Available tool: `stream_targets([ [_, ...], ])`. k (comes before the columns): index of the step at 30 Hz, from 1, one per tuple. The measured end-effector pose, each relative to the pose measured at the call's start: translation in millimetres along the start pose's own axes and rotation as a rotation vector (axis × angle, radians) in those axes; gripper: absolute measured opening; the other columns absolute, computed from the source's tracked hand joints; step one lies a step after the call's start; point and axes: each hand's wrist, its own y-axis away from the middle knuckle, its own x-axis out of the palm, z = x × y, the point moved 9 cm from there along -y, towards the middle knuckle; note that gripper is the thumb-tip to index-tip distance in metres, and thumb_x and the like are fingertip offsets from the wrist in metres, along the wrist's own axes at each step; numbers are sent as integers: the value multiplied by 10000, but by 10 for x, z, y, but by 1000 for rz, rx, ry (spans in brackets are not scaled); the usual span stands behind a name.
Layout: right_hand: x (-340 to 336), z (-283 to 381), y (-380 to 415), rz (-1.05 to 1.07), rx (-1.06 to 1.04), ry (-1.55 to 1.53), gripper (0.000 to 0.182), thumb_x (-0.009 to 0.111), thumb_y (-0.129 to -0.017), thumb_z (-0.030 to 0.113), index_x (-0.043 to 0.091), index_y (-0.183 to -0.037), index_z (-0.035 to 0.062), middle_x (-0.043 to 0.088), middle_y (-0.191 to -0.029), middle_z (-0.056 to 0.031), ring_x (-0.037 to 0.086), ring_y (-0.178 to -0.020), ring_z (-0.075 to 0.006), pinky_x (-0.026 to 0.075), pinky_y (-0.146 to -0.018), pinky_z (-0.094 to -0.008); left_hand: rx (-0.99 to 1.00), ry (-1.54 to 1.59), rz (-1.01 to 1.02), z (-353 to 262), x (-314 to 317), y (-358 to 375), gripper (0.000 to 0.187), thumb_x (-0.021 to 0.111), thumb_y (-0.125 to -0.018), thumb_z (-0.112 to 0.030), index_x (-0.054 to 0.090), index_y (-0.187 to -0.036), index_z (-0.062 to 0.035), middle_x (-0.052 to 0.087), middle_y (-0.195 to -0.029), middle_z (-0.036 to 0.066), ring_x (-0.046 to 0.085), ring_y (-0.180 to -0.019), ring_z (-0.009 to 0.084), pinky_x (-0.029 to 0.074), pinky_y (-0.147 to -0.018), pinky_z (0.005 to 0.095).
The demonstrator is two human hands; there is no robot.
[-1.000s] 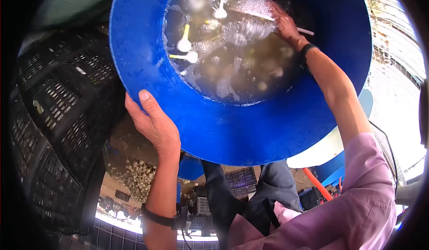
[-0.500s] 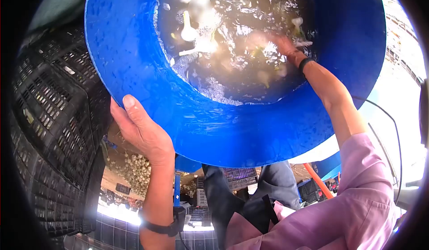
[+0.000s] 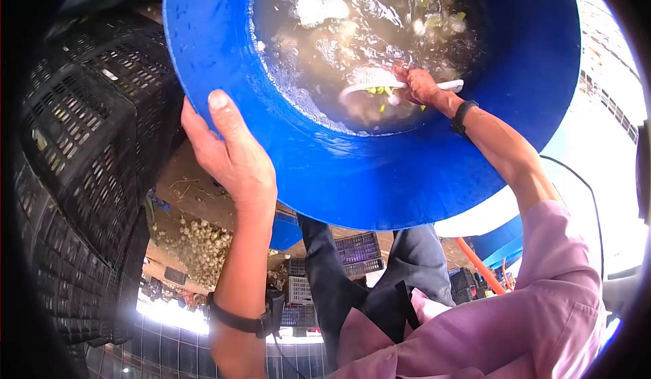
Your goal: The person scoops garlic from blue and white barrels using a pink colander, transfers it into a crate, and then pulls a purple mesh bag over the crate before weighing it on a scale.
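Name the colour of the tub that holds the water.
The tub is bright blue, seen best in the head view.

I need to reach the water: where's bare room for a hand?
The blue tub has bare inner wall between left hand and right forearm, and right of that forearm. Water beside the right hand is crowded: white item, green bits.

Left fingers (image 3: 194, 127) on blue tub (image 3: 380, 196), right fingers (image 3: 411, 78) apparently around white handle (image 3: 451, 86).
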Motion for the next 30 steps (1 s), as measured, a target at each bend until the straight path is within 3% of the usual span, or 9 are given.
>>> stream_targets([
  [3, -303, 313, 166, -258, -253, -171, 751, 586, -760, 26, 422, -1474, 191, 650, -1256, -121, 632, -1110, -343, 518, -955, -413, 55, 4, 0, -25, 0, -12, 573, 525, -1013, -425, 499, -1301, 69, 613, -1182, 193, 604, -1051, 261, 468, -923, 378],
  [7, -598, 701, 414, -47, -33, -409, 746, 511, -737, -66, 486, -1439, 185, 609, -1339, -114, 591, -1219, -291, 476, -1020, -344, 60, -24, 14, -39, -26, 4, 563, 526, -1010, -423, 522, -1298, 61, 616, -1211, 186, 597, -1087, 261, 458, -955, 375],
  [12, -730, 1107, 628, 11, 16, -644, 596, 663, -879, 60, 463, -1440, 41, 603, -1366, -74, 556, -1224, -142, 415, -1073, -282, 75, -38, 8, -74, -95, 25, 547, 543, -995, -409, 536, -1291, 51, 620, -1213, 204, 598, -1115, 297, 446, -978, 399],
  [17, -943, 1430, 914, 53, 39, -891, 628, 620, -870, -56, 433, -1461, 39, 568, -1381, -57, 509, -1240, -137, 411, -1071, -286, 104, 67, 10, 3, -132, 28, 673, 542, -942, -569, 535, -1258, 25, 646, -1115, 203, 630, -1025, 343, 466, -911, 431],
  [21, -1204, 1661, 1201, 125, 99, -932, 593, 631, -875, -11, 453, -1439, 33, 588, -1320, -68, 528, -1182, -131, 449, -1016, -299, -112, 409, 156, 298, -246, 162, 696, 458, -1000, -529, 473, -1345, 76, 592, -1230, 258, 575, -1140, 338, 426, -977, 414],
  [24, -1533, 2047, 1528, 157, -103, -1116, 473, 645, -867, 22, 545, -1330, 16, 619, -1248, -103, 595, -1096, -177, 483, -952, -332, -265, 482, 118, 647, -406, 826, 748, 422, -1020, -515, 332, -1475, 72, 410, -1483, 274, 436, -1351, 347, 326, -1125, 376],
  [26, -1601, 1739, 1832, 46, -382, -511, 423, 653, -860, 21, 556, -1272, 17, 641, -1187, -150, 630, -1049, -233, 496, -931, -364, -467, 747, 129, 923, -278, 1415, 773, 414, -1017, -524, 291, -1496, 69, 357, -1522, 263, 376, -1397, 313, 293, -1148, 375],
  [28, -1895, 2351, 2077, -65, -623, -176, 364, 695, -827, 21, 574, -1171, 25, 658, -1110, -189, 656, -1007, -294, 509, -904, -400, -644, 1040, 92, 902, -226, 1920, 649, 413, -1039, -480, 352, -1468, 4, 433, -1454, 123, 443, -1329, 220, 350, -1123, 357],
  [30, -2179, 3281, 2582, -320, -793, 203, 377, 797, -724, 12, 577, -1029, 46, 672, -1030, -183, 664, -974, -356, 524, -848, -453, -621, 1049, -8, 506, -485, 2060, 666, 384, -1040, -497, 330, -1483, -2, 412, -1473, 144, 436, -1340, 240, 352, -1125, 367],
])
